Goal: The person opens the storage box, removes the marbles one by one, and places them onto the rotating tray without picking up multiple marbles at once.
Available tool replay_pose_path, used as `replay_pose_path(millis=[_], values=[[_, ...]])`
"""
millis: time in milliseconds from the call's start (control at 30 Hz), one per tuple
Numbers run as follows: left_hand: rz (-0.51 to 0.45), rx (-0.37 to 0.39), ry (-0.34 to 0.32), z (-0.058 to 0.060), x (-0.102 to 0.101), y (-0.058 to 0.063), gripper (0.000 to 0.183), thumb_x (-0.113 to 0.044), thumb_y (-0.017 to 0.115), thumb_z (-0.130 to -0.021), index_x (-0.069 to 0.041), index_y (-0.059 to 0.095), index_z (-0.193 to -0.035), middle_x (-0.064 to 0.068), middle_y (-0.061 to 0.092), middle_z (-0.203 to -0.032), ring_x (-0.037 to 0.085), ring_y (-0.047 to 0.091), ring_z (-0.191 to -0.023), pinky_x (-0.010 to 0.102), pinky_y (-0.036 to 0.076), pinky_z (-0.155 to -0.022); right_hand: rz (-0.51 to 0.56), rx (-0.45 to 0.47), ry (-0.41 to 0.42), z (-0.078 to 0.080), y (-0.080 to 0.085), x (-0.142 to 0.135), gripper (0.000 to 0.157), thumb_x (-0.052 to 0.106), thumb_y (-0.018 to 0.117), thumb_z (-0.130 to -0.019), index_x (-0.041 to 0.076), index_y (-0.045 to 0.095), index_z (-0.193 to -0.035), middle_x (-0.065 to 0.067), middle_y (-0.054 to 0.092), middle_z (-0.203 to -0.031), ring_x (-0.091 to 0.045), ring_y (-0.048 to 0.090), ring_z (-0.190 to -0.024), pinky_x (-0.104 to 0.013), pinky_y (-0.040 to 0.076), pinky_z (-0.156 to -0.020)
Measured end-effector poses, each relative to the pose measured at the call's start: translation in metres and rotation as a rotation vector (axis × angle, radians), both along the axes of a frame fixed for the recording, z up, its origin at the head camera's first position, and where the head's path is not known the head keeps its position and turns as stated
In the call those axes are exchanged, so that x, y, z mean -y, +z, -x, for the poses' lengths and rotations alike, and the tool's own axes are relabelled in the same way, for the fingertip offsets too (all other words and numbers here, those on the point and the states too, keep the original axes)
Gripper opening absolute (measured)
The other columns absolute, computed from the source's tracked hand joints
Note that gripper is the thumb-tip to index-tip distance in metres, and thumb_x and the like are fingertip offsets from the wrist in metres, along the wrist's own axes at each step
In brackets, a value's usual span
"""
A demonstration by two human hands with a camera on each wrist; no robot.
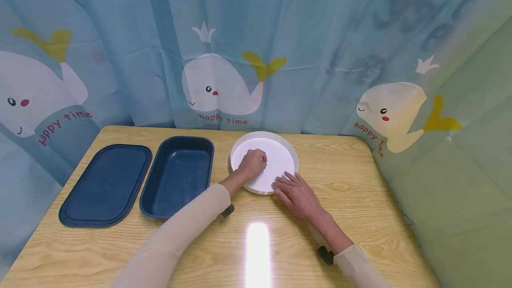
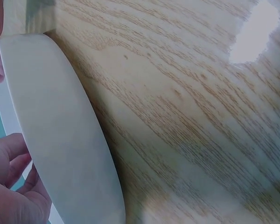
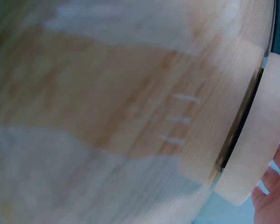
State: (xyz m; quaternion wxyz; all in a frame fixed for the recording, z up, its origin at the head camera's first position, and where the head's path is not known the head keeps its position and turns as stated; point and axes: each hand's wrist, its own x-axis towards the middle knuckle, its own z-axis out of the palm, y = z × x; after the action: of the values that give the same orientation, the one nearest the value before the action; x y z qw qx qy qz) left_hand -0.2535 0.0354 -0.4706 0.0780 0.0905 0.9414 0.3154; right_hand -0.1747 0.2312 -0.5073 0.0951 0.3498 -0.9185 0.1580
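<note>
A round white tray (image 1: 280,157) with a low rim lies flat on the wooden table. My left hand (image 1: 253,163) is over its inside, fingers curled and pointing down; its fingertips are hidden and I cannot tell whether they pinch anything. In the left wrist view the left hand (image 2: 11,175) is seen behind the tray's pale side wall (image 2: 67,121). At the tray's near right rim is my right hand (image 1: 298,194), fingers spread and fairly straight, tips over the edge. The right wrist view catches the right hand (image 3: 275,200) beside the tray wall (image 3: 259,130).
Left of the tray stands a deep dark blue rectangular container (image 1: 176,177). Beside it, farther left, lies a flat blue lid (image 1: 106,186). A blue curtain (image 1: 320,48) with printed whales hangs behind the wooden table (image 1: 340,163) and along its right side.
</note>
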Motion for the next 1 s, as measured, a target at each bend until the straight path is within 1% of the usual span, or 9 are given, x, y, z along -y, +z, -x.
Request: replay_pose_path(millis=[133,267,533,700,867,1000], values=[[0.012,-0.01,-0.006,0.0012,-0.0004,-0.0009,0.01,-0.003,0.064,-0.093,-0.003,0.074,-0.095,0.009,0.071,-0.106,0.021,0.063,-0.09,0.035,0.051,-0.086,-0.013,0.008,-0.011,0.0009,0.0,0.0004,0.028,0.026,0.063,-0.099,0.011,0.073,-0.121,-0.008,0.066,-0.127,-0.033,0.051,-0.13,-0.055,0.03,-0.111],[0.02,-0.01,-0.007,0.0013,-0.0006,-0.0006,0.01,-0.004,0.064,-0.093,-0.004,0.074,-0.095,0.009,0.071,-0.105,0.021,0.063,-0.091,0.035,0.051,-0.086,-0.015,0.009,-0.014,0.0009,-0.0011,0.0004,0.028,0.026,0.062,-0.099,0.011,0.073,-0.121,-0.008,0.066,-0.128,-0.033,0.051,-0.131,-0.055,0.029,-0.111],[0.022,-0.008,-0.013,0.001,-0.0003,0.0008,0.009,-0.004,0.065,-0.093,-0.004,0.074,-0.094,0.008,0.071,-0.103,0.022,0.063,-0.092,0.035,0.05,-0.086,-0.001,0.013,-0.011,0.0009,-0.0002,0.0008,0.027,0.025,0.062,-0.099,0.012,0.073,-0.12,-0.008,0.066,-0.128,-0.033,0.051,-0.131,-0.055,0.029,-0.111],[0.013,-0.001,-0.01,0.0006,0.0007,0.0014,0.009,-0.003,0.065,-0.093,-0.004,0.073,-0.095,0.009,0.07,-0.106,0.022,0.062,-0.091,0.036,0.05,-0.086,0.0,0.014,-0.007,0.0011,0.0001,0.0014,0.026,0.025,0.063,-0.099,0.012,0.073,-0.12,-0.007,0.066,-0.127,-0.033,0.051,-0.131,-0.056,0.029,-0.111],[-0.011,0.016,-0.006,-0.0008,0.0016,0.003,0.009,-0.003,0.064,-0.093,-0.004,0.072,-0.097,0.01,0.069,-0.105,0.022,0.06,-0.088,0.034,0.05,-0.083,-0.003,0.015,-0.004,0.0007,0.0006,0.0013,0.027,0.025,0.062,-0.099,0.011,0.073,-0.12,-0.008,0.066,-0.127,-0.034,0.051,-0.131,-0.056,0.029,-0.111],[-0.028,0.002,-0.008,-0.0016,0.0025,0.0064,0.01,-0.003,0.066,-0.092,-0.004,0.072,-0.1,0.008,0.069,-0.095,0.019,0.06,-0.081,0.031,0.05,-0.076,0.006,0.009,0.0,0.0003,0.0005,0.0007,0.026,0.023,0.063,-0.099,0.011,0.073,-0.119,-0.008,0.067,-0.127,-0.035,0.051,-0.13,-0.057,0.03,-0.11]])
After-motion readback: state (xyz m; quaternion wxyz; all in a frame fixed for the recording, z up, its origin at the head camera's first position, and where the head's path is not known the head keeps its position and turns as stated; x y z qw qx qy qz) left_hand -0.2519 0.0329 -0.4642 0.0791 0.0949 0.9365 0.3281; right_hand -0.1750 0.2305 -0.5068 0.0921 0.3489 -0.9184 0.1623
